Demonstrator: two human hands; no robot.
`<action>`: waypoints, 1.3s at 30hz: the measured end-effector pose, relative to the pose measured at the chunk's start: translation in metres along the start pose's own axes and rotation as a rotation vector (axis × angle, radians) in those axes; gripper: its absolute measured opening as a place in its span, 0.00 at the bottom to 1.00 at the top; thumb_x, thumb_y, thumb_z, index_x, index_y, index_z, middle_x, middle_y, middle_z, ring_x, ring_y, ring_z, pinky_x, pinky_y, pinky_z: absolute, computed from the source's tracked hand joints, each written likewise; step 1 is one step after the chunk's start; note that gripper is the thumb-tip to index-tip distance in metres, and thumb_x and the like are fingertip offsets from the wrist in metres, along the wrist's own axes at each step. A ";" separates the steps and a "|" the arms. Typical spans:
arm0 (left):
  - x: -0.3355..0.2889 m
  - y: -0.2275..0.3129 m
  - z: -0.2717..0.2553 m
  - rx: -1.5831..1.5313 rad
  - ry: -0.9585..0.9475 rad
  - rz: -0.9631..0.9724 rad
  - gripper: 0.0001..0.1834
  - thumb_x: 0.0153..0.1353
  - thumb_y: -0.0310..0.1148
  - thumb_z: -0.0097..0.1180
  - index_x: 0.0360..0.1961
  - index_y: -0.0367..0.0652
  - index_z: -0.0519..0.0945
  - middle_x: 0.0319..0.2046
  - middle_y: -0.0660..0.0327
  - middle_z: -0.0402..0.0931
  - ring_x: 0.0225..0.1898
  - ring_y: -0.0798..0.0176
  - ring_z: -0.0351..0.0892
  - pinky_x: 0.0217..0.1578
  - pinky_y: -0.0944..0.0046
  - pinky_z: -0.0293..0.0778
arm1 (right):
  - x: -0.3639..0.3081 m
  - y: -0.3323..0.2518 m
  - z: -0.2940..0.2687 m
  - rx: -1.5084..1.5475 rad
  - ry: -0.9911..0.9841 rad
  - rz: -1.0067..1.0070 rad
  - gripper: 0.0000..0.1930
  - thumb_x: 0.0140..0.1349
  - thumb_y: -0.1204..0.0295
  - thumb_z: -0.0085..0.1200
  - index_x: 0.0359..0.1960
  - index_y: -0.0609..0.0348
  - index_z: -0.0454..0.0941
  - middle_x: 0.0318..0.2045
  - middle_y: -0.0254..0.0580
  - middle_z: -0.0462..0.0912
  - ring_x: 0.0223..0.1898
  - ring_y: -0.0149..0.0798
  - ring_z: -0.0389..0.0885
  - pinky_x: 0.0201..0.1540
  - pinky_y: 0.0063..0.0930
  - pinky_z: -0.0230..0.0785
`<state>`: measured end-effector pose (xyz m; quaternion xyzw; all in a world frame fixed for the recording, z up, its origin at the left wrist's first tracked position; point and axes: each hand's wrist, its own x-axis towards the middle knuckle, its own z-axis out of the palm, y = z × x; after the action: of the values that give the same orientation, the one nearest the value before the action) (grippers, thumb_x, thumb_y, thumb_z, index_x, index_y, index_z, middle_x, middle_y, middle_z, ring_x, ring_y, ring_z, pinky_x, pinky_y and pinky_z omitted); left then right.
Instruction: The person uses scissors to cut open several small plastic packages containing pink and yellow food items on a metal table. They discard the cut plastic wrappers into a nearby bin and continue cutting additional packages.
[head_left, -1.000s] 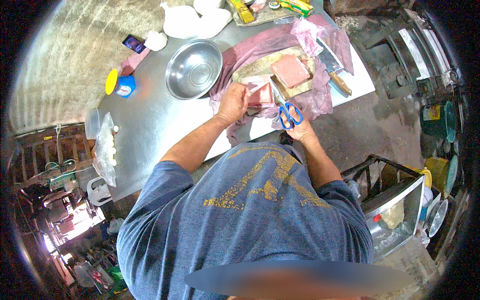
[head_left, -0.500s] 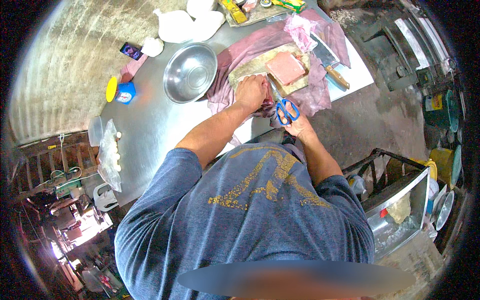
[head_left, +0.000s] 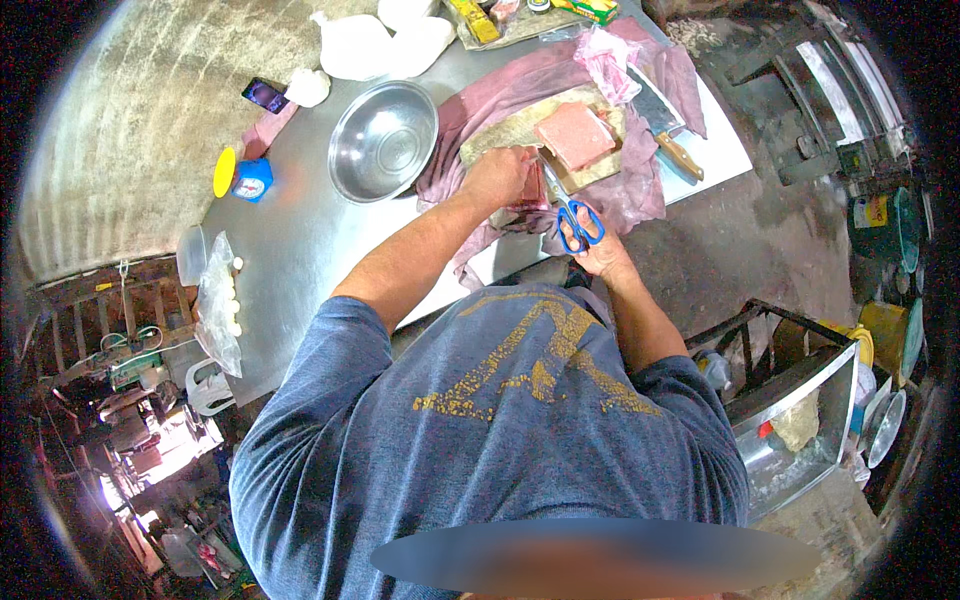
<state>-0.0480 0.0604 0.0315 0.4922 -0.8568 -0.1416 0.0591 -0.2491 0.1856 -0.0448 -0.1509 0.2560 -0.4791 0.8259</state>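
My left hand [head_left: 497, 176] is closed on the upper edge of a flat, dark red pack [head_left: 533, 190] that looks like meat in clear plastic. In my right hand [head_left: 603, 254] is a pair of scissors [head_left: 577, 224] with blue handles. Its blades point away from me and lie beside the pack's right edge; whether they touch the plastic I cannot tell. Just beyond, a pink, square slab [head_left: 574, 135], like packed ground meat, rests on a worn cutting board [head_left: 490, 128]. A mauve cloth [head_left: 465, 108] is spread beneath the board.
A steel bowl [head_left: 383, 142] stands left of the board. A cleaver with a wooden handle [head_left: 680, 156] lies at the right. White bags [head_left: 357, 48], a phone [head_left: 264, 95] and a blue scale [head_left: 252, 180] sit farther off on the metal table [head_left: 290, 250].
My left hand has turned and closed more tightly at the pack's edge, leaving more of its red face in sight. The scissors stay in my right hand, nearly in place.
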 end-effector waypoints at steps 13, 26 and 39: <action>-0.017 -0.003 0.018 -0.088 -0.010 -0.015 0.11 0.65 0.37 0.52 0.40 0.41 0.81 0.39 0.46 0.81 0.39 0.42 0.83 0.44 0.46 0.79 | 0.005 -0.002 0.012 0.018 -0.057 0.036 0.28 0.59 0.37 0.58 0.37 0.50 0.74 0.25 0.33 0.78 0.19 0.27 0.75 0.15 0.17 0.56; -0.030 -0.005 0.001 -0.294 -0.209 -0.091 0.13 0.71 0.38 0.48 0.44 0.40 0.79 0.39 0.45 0.81 0.42 0.39 0.81 0.44 0.46 0.76 | 0.021 -0.014 0.008 -0.108 -0.022 0.057 0.28 0.56 0.39 0.63 0.36 0.51 0.75 0.23 0.30 0.77 0.16 0.24 0.72 0.15 0.16 0.60; -0.019 -0.052 -0.070 0.040 -0.307 0.114 0.15 0.72 0.43 0.46 0.46 0.46 0.79 0.38 0.49 0.82 0.42 0.41 0.81 0.45 0.44 0.75 | 0.001 -0.011 0.009 0.019 0.018 -0.027 0.27 0.59 0.42 0.62 0.38 0.54 0.74 0.23 0.32 0.77 0.16 0.23 0.70 0.13 0.15 0.57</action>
<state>0.0212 0.0396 0.0833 0.4165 -0.8849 -0.1946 -0.0744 -0.2509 0.1793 -0.0325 -0.1421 0.2565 -0.4941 0.8184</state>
